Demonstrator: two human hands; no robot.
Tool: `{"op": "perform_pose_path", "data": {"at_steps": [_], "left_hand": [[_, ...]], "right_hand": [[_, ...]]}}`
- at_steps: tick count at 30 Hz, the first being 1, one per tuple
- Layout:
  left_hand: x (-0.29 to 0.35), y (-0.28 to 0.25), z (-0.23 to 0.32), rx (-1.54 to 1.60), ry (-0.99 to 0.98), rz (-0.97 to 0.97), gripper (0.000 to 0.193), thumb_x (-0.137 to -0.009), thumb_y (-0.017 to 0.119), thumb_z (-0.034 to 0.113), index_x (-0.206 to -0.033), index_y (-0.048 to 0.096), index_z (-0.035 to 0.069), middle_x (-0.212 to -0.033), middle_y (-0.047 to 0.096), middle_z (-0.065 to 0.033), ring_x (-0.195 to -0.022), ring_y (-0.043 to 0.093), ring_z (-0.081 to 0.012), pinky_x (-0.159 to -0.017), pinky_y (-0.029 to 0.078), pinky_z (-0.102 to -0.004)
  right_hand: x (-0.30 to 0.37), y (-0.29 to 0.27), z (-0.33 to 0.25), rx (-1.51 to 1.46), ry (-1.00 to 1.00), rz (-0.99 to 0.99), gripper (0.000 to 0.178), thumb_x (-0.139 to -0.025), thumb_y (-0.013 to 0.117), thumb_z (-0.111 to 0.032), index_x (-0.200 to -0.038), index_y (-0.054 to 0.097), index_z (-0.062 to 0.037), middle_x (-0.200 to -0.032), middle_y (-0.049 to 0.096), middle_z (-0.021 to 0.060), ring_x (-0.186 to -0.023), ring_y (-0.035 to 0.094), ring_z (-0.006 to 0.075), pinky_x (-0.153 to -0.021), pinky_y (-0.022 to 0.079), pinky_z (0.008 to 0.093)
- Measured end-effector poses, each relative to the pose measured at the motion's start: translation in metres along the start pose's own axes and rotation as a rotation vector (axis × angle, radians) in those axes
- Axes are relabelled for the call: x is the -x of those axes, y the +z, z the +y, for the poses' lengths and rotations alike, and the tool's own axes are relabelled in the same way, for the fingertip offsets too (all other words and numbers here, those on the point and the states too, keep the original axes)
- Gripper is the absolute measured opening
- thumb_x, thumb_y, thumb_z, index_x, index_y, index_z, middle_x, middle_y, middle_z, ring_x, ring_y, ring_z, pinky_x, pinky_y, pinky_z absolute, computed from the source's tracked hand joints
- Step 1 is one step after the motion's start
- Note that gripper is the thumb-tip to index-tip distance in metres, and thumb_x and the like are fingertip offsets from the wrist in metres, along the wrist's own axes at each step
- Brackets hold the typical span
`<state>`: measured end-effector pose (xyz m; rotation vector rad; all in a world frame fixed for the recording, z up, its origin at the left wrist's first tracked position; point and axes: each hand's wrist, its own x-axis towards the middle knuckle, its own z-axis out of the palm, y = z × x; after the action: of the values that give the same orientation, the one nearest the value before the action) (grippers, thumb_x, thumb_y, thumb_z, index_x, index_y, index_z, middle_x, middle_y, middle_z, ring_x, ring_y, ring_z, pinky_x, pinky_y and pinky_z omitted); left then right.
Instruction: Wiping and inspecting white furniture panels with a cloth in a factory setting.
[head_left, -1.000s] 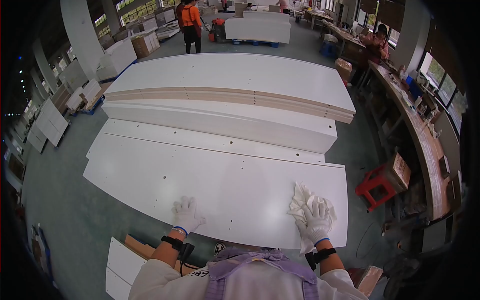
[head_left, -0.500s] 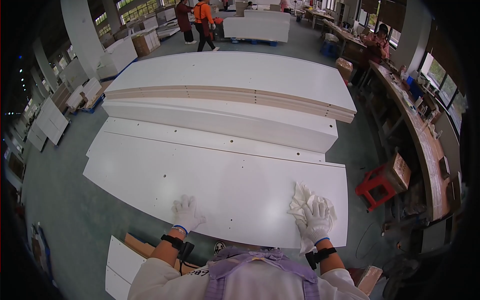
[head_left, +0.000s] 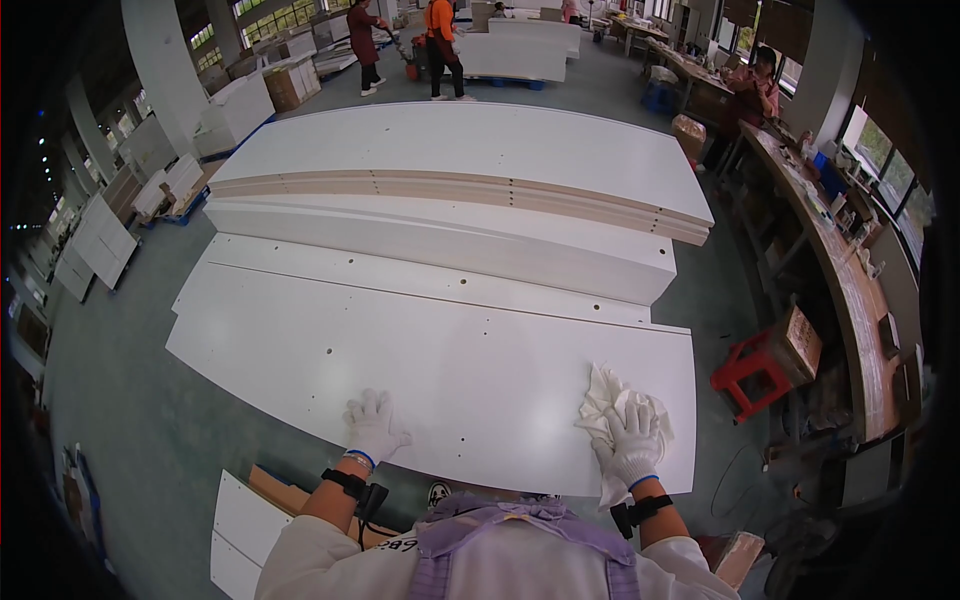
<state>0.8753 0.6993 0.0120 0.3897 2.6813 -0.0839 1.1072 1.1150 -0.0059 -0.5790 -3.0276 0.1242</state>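
Observation:
A long white panel (head_left: 420,345) with small drilled holes and a groove along its far side lies in front of me. My left hand (head_left: 374,425), in a white glove, rests flat on its near edge with the fingers spread and nothing in them. Near the panel's right end, my right hand (head_left: 634,440), gloved too, lies on a crumpled white cloth (head_left: 600,395). Its fingers are stretched out and press the cloth against the panel. Part of the cloth is hidden under the palm, and a tail of it hangs beside the wrist.
Beyond the panel stand more white boards (head_left: 450,140), stacked with their edges showing. A red stool (head_left: 750,375) with a box on it is at the right, by a long cluttered workbench (head_left: 840,270). White panels (head_left: 245,535) lie low at the near left. Several people are farther back.
Both my hands and the cloth stay in place. In the background, the person in orange has moved right, and the one in dark red has turned toward a red pallet jack's handle.

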Motion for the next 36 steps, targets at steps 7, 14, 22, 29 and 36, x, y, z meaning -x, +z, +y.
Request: {"op": "perform_pose_path", "data": {"at_steps": [7, 14, 22, 29, 36], "left_hand": [[0.0001, -0.0004, 0.0012, 0.004, 0.002, 0.011, 0.109, -0.076, 0.071, 0.064, -0.158, 0.020, 0.015, -0.162, 0.014, -0.0228, -0.142, 0.017, -0.0581, -0.115, 0.018, -0.0653], [0.0012, 0.0007, -0.0002, 0.006, -0.005, 0.023, 0.108, -0.076, 0.072, 0.062, -0.158, 0.020, 0.015, -0.163, 0.014, -0.0223, -0.142, 0.017, -0.0579, -0.115, 0.017, -0.0644], [0.0016, -0.0022, 0.0021, 0.021, -0.008, 0.009, 0.107, -0.076, 0.073, 0.060, -0.158, 0.021, 0.015, -0.163, 0.014, -0.0216, -0.143, 0.016, -0.0570, -0.116, 0.017, -0.0639], [0.0017, -0.0005, 0.0011, 0.025, -0.006, 0.021, 0.107, -0.076, 0.073, 0.062, -0.158, 0.021, 0.016, -0.163, 0.014, -0.0206, -0.143, 0.016, -0.0570, -0.116, 0.017, -0.0639], [0.0000, 0.0011, 0.0014, -0.001, -0.009, 0.017, 0.107, -0.076, 0.071, 0.064, -0.158, 0.020, 0.016, -0.163, 0.014, -0.0199, -0.143, 0.017, -0.0568, -0.116, 0.018, -0.0637]], "right_hand": [[0.0002, -0.0004, -0.0006, 0.003, -0.001, 0.021, 0.071, -0.077, 0.069, -0.051, -0.140, 0.052, -0.0231, -0.146, 0.042, 0.0169, -0.140, 0.030, 0.0438, -0.115, 0.017, 0.0639], [-0.0005, -0.0076, -0.0051, -0.010, -0.006, 0.028, 0.070, -0.077, 0.070, -0.050, -0.139, 0.053, -0.0217, -0.145, 0.044, 0.0175, -0.139, 0.032, 0.0430, -0.115, 0.019, 0.0631], [0.0006, -0.0037, -0.0039, -0.004, -0.009, 0.051, 0.069, -0.077, 0.070, -0.049, -0.138, 0.054, -0.0210, -0.144, 0.044, 0.0179, -0.139, 0.032, 0.0433, -0.115, 0.019, 0.0629], [0.0005, -0.0033, -0.0033, -0.015, 0.013, 0.005, 0.069, -0.078, 0.068, -0.050, -0.139, 0.053, -0.0221, -0.147, 0.041, 0.0178, -0.141, 0.029, 0.0438, -0.116, 0.017, 0.0631], [-0.0001, -0.0038, -0.0036, 0.001, 0.017, -0.013, 0.070, -0.079, 0.068, -0.051, -0.141, 0.050, -0.0232, -0.147, 0.040, 0.0170, -0.141, 0.029, 0.0440, -0.116, 0.016, 0.0643]]}}
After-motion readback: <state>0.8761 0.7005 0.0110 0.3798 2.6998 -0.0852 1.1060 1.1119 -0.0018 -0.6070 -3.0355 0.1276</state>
